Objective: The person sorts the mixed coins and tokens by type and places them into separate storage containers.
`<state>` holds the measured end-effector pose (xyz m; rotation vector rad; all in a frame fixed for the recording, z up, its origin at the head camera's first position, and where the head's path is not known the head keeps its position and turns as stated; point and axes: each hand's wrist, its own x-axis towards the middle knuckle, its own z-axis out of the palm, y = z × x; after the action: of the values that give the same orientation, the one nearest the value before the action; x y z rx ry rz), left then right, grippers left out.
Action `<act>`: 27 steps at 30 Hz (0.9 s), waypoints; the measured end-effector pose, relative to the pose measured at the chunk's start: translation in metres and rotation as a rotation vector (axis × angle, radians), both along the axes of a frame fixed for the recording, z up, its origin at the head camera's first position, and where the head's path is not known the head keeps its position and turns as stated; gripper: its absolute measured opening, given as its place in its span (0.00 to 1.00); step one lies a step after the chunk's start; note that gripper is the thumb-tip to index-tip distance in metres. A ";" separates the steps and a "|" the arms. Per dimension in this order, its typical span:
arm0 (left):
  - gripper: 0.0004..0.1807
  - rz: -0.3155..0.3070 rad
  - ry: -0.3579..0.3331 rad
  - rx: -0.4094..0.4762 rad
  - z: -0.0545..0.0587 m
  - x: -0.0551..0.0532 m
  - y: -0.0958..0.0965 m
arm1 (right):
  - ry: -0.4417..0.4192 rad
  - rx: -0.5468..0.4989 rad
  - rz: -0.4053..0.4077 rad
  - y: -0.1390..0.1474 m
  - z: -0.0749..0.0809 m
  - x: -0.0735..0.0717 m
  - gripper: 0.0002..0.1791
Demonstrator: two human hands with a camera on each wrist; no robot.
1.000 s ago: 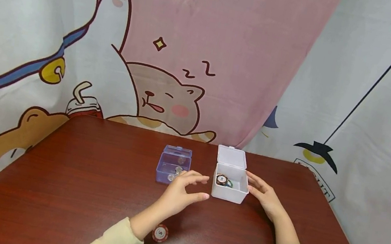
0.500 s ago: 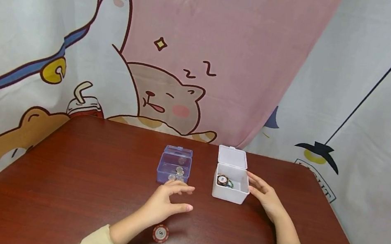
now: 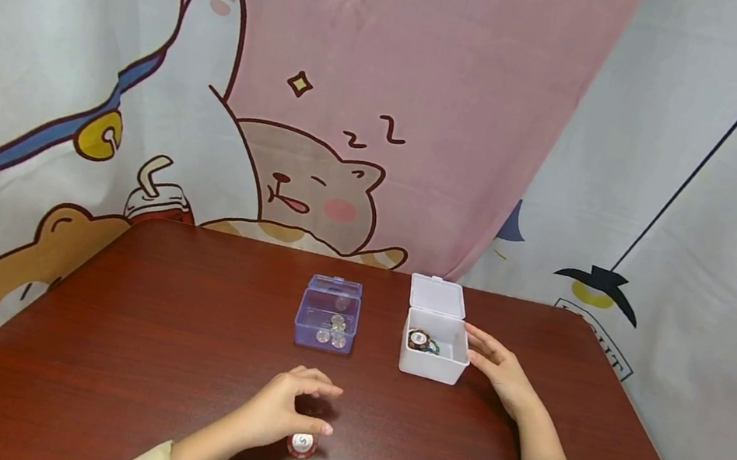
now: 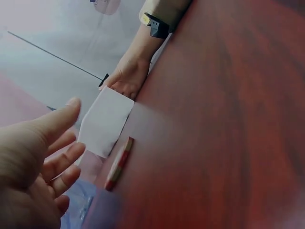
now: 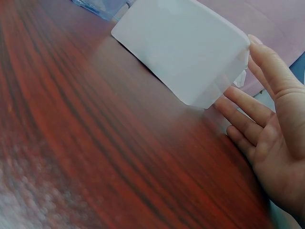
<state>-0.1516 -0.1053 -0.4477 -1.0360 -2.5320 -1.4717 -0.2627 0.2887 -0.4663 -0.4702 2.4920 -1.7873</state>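
A red and white poker chip (image 3: 302,445) marked 5 lies flat on the table near its front. Just above it hovers my left hand (image 3: 281,409), thumb and fingers apart with nothing between them; the thumb covers part of the chip in the head view. In the left wrist view the chip (image 4: 119,164) shows edge-on beyond the fingers. My right hand (image 3: 497,370) rests against the right side of a white box (image 3: 432,366), whose lid stands up. Dark chips (image 3: 419,339) lie inside it. The right wrist view has the fingertips touching the box (image 5: 181,47).
Left of the white box stands a clear blue box (image 3: 301,333) with its lid up and several clear round pieces (image 3: 339,324) inside. Both sit on the dark red wooden table (image 3: 148,340). A cartoon-printed curtain (image 3: 462,117) hangs behind the table.
My left hand has moved from between the two boxes down and left toward the front, reaching the chip on the table. The right hand and both boxes have stayed in place.
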 end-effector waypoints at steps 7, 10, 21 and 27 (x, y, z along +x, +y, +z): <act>0.27 -0.057 -0.065 -0.103 -0.006 0.007 -0.014 | 0.003 0.000 0.002 -0.001 0.001 0.001 0.29; 0.28 -0.093 -0.042 -0.146 -0.008 0.008 -0.018 | 0.006 -0.003 0.003 0.000 0.001 0.002 0.29; 0.31 -0.182 0.015 -0.264 -0.004 0.005 -0.028 | -0.002 -0.009 -0.001 -0.001 0.000 0.001 0.29; 0.26 -0.187 0.048 -0.290 -0.004 0.005 -0.025 | 0.006 -0.007 0.000 -0.001 0.001 0.001 0.29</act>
<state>-0.1467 -0.1306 -0.4521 -1.3613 -2.7352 -1.1157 -0.2617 0.2881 -0.4649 -0.4760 2.4907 -1.7973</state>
